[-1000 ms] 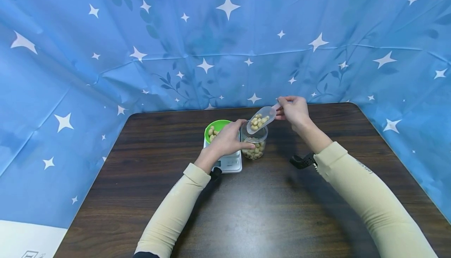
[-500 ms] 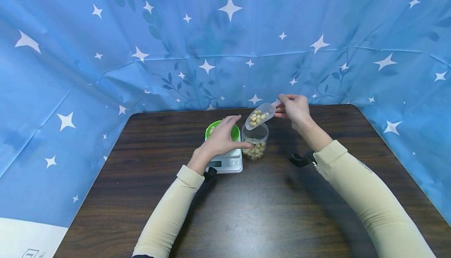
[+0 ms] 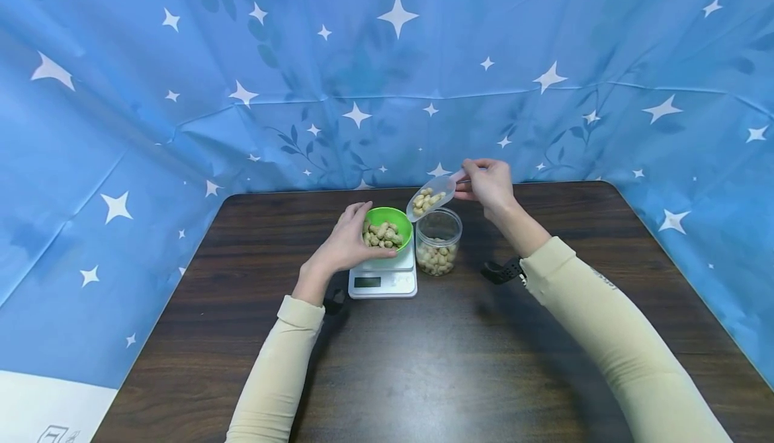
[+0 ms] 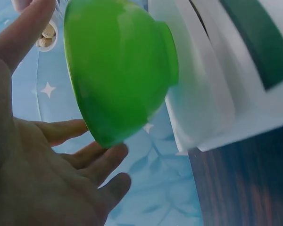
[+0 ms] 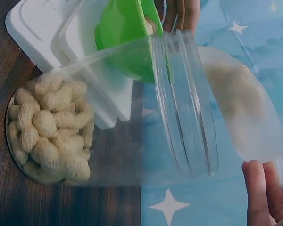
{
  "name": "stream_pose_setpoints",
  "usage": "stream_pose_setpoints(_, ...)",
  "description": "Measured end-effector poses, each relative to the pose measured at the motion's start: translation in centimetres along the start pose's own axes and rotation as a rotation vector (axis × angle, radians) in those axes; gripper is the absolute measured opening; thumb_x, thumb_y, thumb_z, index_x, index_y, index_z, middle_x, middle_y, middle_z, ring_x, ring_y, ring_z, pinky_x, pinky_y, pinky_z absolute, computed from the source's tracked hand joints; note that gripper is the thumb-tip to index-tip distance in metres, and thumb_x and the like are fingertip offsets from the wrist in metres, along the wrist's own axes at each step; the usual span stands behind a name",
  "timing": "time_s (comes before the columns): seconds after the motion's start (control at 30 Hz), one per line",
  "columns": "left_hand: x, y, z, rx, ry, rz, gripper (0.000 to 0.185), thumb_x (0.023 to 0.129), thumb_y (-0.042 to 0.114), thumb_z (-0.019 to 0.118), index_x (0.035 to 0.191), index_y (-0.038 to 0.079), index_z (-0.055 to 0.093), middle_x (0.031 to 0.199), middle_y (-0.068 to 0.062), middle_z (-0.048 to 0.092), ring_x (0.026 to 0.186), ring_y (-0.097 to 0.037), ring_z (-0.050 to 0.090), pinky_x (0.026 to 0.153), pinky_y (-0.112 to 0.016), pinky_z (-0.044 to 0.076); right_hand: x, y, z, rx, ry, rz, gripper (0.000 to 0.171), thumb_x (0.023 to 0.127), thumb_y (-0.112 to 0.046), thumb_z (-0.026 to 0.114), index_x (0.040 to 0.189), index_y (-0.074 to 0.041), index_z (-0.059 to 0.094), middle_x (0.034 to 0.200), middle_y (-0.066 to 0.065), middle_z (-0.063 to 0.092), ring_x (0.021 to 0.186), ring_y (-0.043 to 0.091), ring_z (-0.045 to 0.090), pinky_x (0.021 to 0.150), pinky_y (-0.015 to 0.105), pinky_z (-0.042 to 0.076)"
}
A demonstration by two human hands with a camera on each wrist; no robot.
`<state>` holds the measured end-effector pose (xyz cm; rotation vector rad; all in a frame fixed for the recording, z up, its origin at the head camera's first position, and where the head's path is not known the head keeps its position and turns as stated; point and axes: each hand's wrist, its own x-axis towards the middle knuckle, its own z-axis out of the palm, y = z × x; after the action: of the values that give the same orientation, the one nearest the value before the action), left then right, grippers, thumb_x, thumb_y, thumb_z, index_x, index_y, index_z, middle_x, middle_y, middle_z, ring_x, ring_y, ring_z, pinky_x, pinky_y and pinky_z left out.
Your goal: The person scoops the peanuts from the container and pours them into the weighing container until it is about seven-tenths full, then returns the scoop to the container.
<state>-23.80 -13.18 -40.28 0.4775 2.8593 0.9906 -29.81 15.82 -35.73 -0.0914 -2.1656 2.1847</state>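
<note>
My left hand (image 3: pixel 345 245) curls round the left side of a green bowl (image 3: pixel 396 215) of peanuts standing on a white scale (image 3: pixel 387 283). In the left wrist view its fingers (image 4: pixel 104 162) reach under the bowl (image 4: pixel 118 70), with the thumb up by the rim. My right hand (image 3: pixel 486 184) pinches the handle of a clear scoop (image 3: pixel 431 197) loaded with peanuts, held tilted above the gap between bowl and clear jar (image 3: pixel 439 231). The jar (image 5: pixel 174 108) is open and about a third full of peanuts (image 5: pixel 52 127); the scoop (image 5: pixel 240 108) hangs beyond its mouth.
The dark wooden table (image 3: pixel 423 362) is backed and flanked by a blue starred cloth (image 3: pixel 387 80). A black wrist strap (image 3: pixel 500 271) juts out under my right forearm. The scale's display (image 3: pixel 367 282) faces me.
My left hand let go of the jar and moved left onto the green bowl. My right hand carried the loaded scoop up and left, from over the jar towards the bowl.
</note>
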Motion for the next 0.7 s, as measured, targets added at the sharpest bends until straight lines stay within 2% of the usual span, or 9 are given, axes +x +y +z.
stream_pose_setpoints(0.2,-0.4,-0.9,-0.1,-0.018,-0.05,-0.043,0.125,0.076,0.055,0.087,0.165,0.008,0.014,0.163,-0.017,0.024,0.147,-0.035,0.03,0.112,-0.054,0.036,0.2,0.1,1.3,-0.011,0.006,0.0,0.037,0.109,-0.016,0.052,0.133,0.011,0.056,0.076,0.004,0.07,0.064,0.012,0.071,0.067,0.031,0.06)
stream_pose_setpoints(0.4,-0.4,-1.4,0.2,-0.056,-0.058,-0.033,0.127,0.075,0.052,0.09,0.164,0.004,0.013,0.16,-0.021,0.028,0.143,-0.033,0.037,0.113,-0.051,0.036,0.0,0.3,2.4,-0.074,0.02,-0.034,0.038,0.108,-0.018,0.052,0.133,0.01,0.055,0.079,0.01,0.07,0.063,0.012,0.071,0.065,0.03,0.06)
stream_pose_setpoints(0.53,-0.3,-1.5,0.2,-0.07,-0.054,-0.024,0.126,0.075,0.05,0.091,0.163,0.003,0.015,0.158,-0.021,0.031,0.141,-0.033,0.039,0.113,-0.05,0.036,-0.3,0.4,3.3,-0.163,0.035,-0.11,0.034,0.108,-0.019,0.054,0.127,0.009,0.059,0.083,0.017,0.072,0.063,0.014,0.07,0.063,0.031,0.06)
stream_pose_setpoints(0.7,-0.3,-1.5,0.2,-0.076,-0.051,-0.033,0.122,0.075,0.049,0.091,0.163,0.003,0.019,0.156,-0.02,0.035,0.139,-0.032,0.042,0.112,-0.051,0.037,-0.9,0.6,4.2,-0.31,0.053,-0.257,0.031,0.108,-0.021,0.056,0.123,0.005,0.064,0.088,0.019,0.075,0.069,0.019,0.073,0.062,0.031,0.06)
